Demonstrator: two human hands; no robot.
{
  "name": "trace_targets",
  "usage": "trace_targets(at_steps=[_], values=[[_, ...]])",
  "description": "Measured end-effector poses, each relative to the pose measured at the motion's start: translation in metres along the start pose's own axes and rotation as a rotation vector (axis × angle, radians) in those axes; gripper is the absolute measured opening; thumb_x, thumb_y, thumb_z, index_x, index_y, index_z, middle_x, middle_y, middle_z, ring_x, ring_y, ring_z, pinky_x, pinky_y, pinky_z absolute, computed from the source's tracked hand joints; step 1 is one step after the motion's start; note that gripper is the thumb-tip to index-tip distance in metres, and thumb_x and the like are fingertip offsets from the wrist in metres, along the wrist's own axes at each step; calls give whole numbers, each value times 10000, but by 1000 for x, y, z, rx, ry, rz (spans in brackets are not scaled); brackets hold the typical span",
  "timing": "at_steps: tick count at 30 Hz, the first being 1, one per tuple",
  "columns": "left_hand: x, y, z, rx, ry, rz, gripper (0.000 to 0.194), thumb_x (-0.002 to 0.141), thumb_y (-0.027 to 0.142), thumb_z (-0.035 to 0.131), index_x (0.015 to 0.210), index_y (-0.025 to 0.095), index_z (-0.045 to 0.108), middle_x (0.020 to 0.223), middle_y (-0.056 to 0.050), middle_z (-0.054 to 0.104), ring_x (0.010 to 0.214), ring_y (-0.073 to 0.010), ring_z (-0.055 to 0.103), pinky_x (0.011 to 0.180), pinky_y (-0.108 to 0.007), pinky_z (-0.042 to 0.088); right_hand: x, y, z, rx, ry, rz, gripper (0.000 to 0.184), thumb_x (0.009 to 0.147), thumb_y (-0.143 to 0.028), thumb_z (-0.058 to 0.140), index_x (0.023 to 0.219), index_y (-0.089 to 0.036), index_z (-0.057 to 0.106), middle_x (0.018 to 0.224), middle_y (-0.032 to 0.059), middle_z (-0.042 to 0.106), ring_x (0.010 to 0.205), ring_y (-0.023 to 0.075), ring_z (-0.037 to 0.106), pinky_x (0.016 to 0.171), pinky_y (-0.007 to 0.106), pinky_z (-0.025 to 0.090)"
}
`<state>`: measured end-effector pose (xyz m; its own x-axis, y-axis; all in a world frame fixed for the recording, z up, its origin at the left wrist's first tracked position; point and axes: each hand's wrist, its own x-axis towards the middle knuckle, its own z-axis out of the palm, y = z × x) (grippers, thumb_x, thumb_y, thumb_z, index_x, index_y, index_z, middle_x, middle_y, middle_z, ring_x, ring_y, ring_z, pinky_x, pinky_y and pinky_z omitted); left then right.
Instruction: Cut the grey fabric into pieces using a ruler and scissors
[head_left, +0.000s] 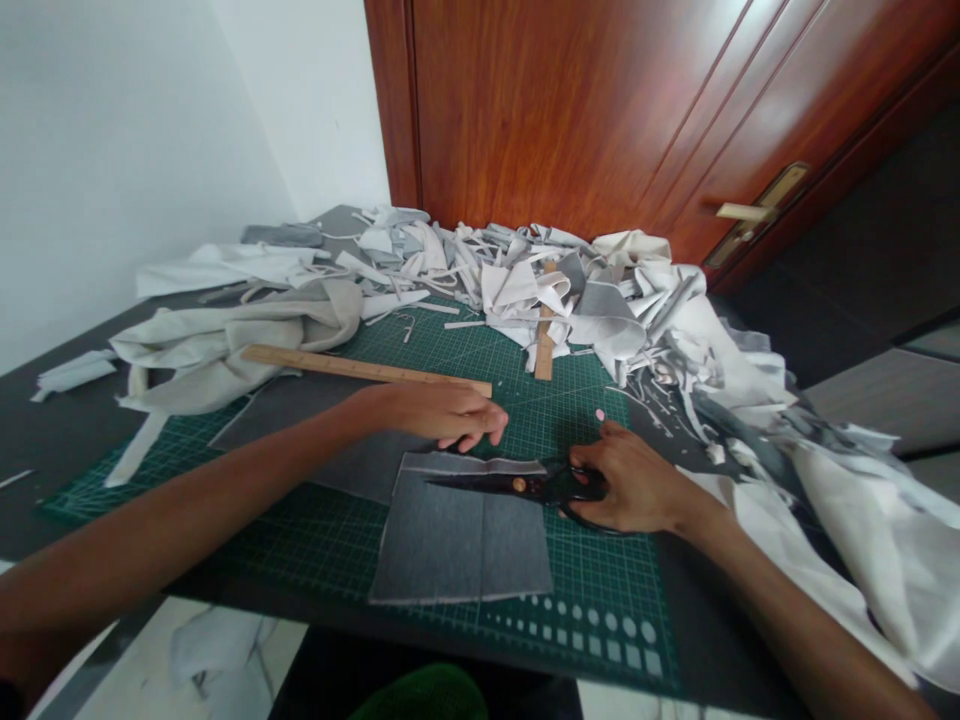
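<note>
A small grey piece of cloth [465, 550] lies near the mat's front edge, with a narrow strip along its far side. My right hand [637, 475] grips black-handled scissors [520, 485] by the loops. Their dark blades point left across the cloth, just below that strip, and look closed together. Just beyond the cloth's far edge is my left hand [457, 408], its fingers curled inward; whether they hold anything is hidden. Under my left forearm, a larger dark grey piece of cloth [352, 465] lies partly covered. A wooden ruler [360, 368] runs behind that wrist.
A green cutting mat [585, 570] covers the dark table's middle. White and grey fabric scraps [517, 285] pile along the back and right, with a second wooden ruler [544, 350] among them. Crumpled beige cloth [247, 335] lies left. A wooden door [540, 110] stands behind.
</note>
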<state>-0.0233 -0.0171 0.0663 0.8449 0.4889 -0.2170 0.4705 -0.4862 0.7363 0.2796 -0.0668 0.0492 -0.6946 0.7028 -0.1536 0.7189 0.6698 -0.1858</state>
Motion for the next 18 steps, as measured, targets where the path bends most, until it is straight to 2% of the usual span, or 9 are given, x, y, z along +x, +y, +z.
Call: trace_targets(at_steps=[3,5,11,15,18], values=[[-21,-8,-1,142,61,31,343,1029,395,479,845,171,663,664,-4,640,590,-126,580,575,-229,370,2,-2,1,-11,10,-4,284,800,-494,669,766,-230,572,673,-9,637,719,212,585,993,434,325],[-34,-11,3,176,103,49,280,993,363,546,818,176,659,669,3,631,594,-122,574,565,-228,351,3,-3,1,-24,13,-6,281,795,-492,670,762,-233,565,664,-8,625,735,220,580,998,438,319],[-50,-8,22,262,202,47,160,960,288,585,860,187,658,750,4,640,672,-134,564,633,-243,351,7,-11,-2,-8,-6,-16,285,794,-476,670,728,-232,538,658,-5,616,714,210,543,892,389,344],[-53,-6,23,266,168,29,147,954,277,592,850,181,630,763,8,613,693,-138,555,645,-245,355,10,-14,-2,-4,-7,-19,295,795,-473,669,714,-230,523,663,-2,616,697,201,530,860,378,334],[-54,-7,23,223,177,6,114,953,281,594,972,179,639,813,7,620,700,-137,555,633,-240,361,11,-16,-3,6,-12,-9,295,793,-465,673,708,-231,514,647,-6,599,691,198,523,853,373,330]])
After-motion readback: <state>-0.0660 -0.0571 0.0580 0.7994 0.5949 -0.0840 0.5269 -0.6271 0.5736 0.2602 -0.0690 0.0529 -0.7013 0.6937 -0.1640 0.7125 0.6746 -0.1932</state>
